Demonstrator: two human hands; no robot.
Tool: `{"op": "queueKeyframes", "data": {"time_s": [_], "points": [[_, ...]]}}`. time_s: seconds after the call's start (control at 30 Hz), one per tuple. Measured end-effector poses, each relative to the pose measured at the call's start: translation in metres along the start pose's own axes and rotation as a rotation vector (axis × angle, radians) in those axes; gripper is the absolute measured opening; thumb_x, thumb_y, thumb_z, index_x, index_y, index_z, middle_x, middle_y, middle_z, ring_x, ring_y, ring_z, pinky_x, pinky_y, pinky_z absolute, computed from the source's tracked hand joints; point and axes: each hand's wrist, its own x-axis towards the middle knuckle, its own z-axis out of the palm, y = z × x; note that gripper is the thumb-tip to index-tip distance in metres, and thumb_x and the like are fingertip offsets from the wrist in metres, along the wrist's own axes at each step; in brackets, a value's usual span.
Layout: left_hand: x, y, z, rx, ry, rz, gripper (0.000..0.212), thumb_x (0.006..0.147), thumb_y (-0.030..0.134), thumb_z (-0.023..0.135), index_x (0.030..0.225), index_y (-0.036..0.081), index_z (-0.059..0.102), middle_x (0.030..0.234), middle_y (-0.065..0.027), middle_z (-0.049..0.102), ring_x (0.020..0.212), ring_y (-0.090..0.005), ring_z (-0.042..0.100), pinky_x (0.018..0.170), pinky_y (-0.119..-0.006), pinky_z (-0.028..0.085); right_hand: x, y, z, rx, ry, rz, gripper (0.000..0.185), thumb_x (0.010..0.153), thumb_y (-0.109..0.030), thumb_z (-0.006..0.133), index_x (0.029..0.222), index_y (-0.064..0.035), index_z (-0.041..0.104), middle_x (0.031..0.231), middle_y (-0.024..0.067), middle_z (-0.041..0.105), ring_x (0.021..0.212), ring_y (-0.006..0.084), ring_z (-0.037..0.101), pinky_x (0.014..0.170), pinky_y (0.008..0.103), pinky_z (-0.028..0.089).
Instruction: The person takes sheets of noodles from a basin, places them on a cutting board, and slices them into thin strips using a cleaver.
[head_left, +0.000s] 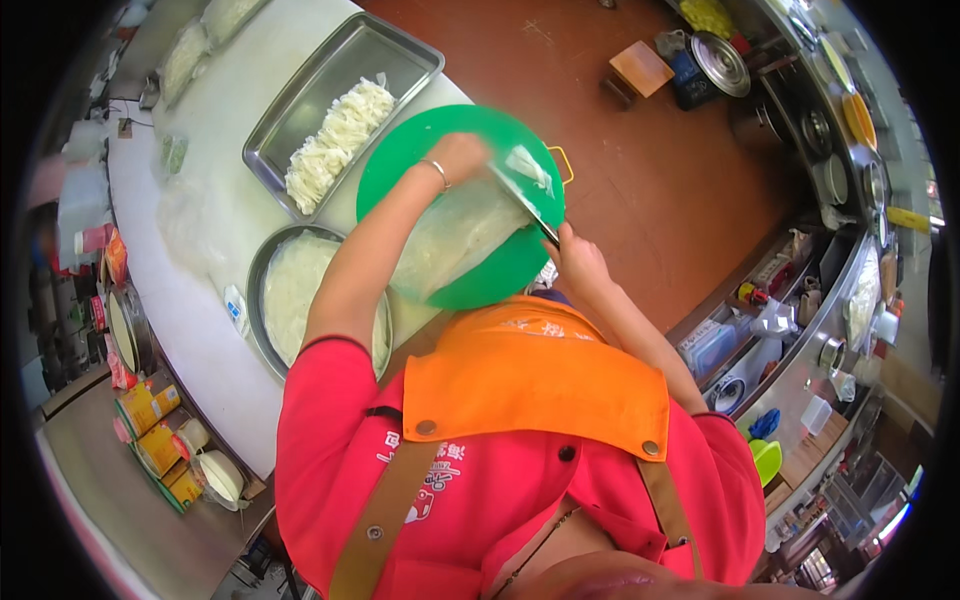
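My right hand (581, 259) grips the dark handle of a kitchen knife (517, 193). Its blade lies across the right end of a folded, translucent white sheet (465, 236), which looks like rice-noodle sheet. That sheet rests on a round green cutting board (480, 127). My left hand (459, 157), blurred and with a bangle on its wrist, is at the sheet's far edge near the blade's tip; its fingers are too unclear to read. Beyond the blade lies a small cut piece (530, 166) of white sheet.
Left of the board, a metal tray (281, 112) holds a row of white noodle strips (341, 142). A round metal pan (259, 330) with pale sheets (296, 285) stands nearer me. A yellow handle (562, 163) juts from the board's right. A wooden stool (641, 66) stands on the red floor.
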Motion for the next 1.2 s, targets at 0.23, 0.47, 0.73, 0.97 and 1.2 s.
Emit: {"op": "queueKeyframes", "data": {"time_s": [0.23, 0.47, 0.73, 0.97, 1.2], "points": [[-0.013, -0.023, 0.023, 0.020, 0.027, -0.027, 0.032, 0.079, 0.042, 0.073, 0.078, 0.011, 0.065, 0.079, -0.0081, 0.066, 0.084, -0.0276, 0.066, 0.071, -0.041, 0.054, -0.003, -0.017, -0.006, -0.038, -0.018, -0.027, 0.035, 0.096, -0.035, 0.060, 0.097, -0.0026, 0.046, 0.073, 0.0217, 0.067, 0.067, 0.0429, 0.066, 0.058, 0.0533, 0.053], [-0.013, -0.013, -0.003, 0.022, 0.084, -0.012, 0.032, 0.079, 0.043, 0.073, 0.079, 0.012, 0.065, 0.080, -0.0075, 0.066, 0.085, -0.0274, 0.066, 0.071, -0.040, 0.054, -0.007, -0.027, -0.020, -0.016, -0.014, 0.007, 0.035, 0.096, -0.035, 0.060, 0.098, -0.0033, 0.046, 0.072, 0.0235, 0.066, 0.069, 0.0457, 0.065, 0.058, 0.0553, 0.052], [-0.033, -0.018, 0.014, 0.010, -0.012, -0.112, 0.031, 0.076, 0.041, 0.076, 0.077, 0.012, 0.067, 0.079, -0.0064, 0.067, 0.086, -0.0258, 0.066, 0.073, -0.040, 0.054, -0.012, -0.044, -0.027, -0.024, -0.064, -0.029, 0.037, 0.095, -0.037, 0.060, 0.098, -0.0034, 0.045, 0.073, 0.0243, 0.066, 0.069, 0.0463, 0.065, 0.059, 0.0558, 0.052], [-0.047, -0.008, -0.001, -0.072, 0.108, -0.135, 0.031, 0.075, 0.043, 0.076, 0.077, 0.013, 0.066, 0.080, -0.0064, 0.067, 0.085, -0.0257, 0.066, 0.073, -0.040, 0.053, -0.009, -0.040, -0.017, -0.029, -0.072, -0.047, 0.037, 0.096, -0.036, 0.060, 0.097, -0.0023, 0.044, 0.074, 0.0248, 0.066, 0.068, 0.0461, 0.065, 0.059, 0.0556, 0.052], [-0.055, -0.019, 0.012, -0.034, 0.124, -0.138, 0.029, 0.074, 0.040, 0.077, 0.077, 0.013, 0.066, 0.080, -0.0056, 0.067, 0.085, -0.0253, 0.066, 0.074, -0.039, 0.053, -0.003, -0.043, -0.014, -0.049, -0.074, -0.092, 0.035, 0.097, -0.034, 0.059, 0.097, -0.0027, 0.044, 0.074, 0.0248, 0.065, 0.069, 0.0464, 0.064, 0.059, 0.0565, 0.050]]}}
